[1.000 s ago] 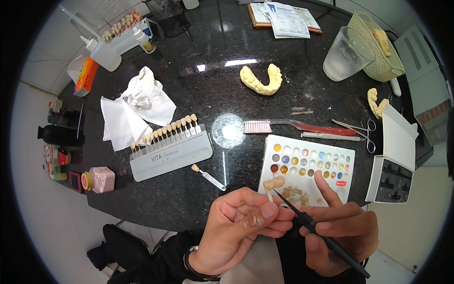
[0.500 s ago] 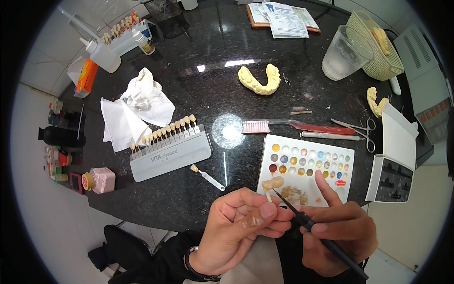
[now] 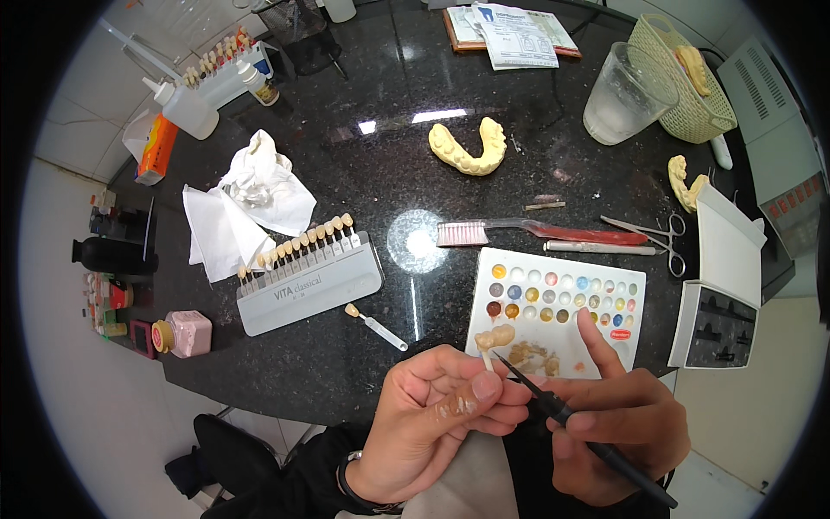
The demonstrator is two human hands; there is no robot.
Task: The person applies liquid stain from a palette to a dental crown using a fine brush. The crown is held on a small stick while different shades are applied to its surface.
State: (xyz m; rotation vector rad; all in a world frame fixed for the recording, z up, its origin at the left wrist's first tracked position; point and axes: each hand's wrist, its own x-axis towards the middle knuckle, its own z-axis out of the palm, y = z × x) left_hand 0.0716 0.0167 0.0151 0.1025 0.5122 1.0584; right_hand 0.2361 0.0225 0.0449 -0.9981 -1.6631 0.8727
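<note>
My left hand [image 3: 432, 424] pinches a short pale stick with a tan tooth-shaped crown piece [image 3: 495, 337] on top, held over the lower left of a white paint palette [image 3: 558, 342]. My right hand [image 3: 618, 432] grips a thin black brush [image 3: 605, 450], its fine tip at or just below that piece; contact is unclear. My right little or outer finger reaches up over the palette, which holds several colour wells and smeared tan paste. A grey shade guide [image 3: 307, 281] with tooth tabs lies to the left, a loose tab [image 3: 376, 330] beside it.
Beyond lie a toothbrush [image 3: 540, 232], scissors [image 3: 670, 242], yellow dental casts [image 3: 467, 151] and white tissues [image 3: 229, 225]. An open box [image 3: 718, 277], plastic cup [image 3: 627, 95] and basket [image 3: 700, 112] stand right; a pink jar [image 3: 186, 333], squeeze bottle [image 3: 190, 112] and papers [image 3: 514, 39] are also around.
The view has shifted slightly. Both hands, the piece and the brush sit a few pixels further left in the picture, with grips unchanged.
</note>
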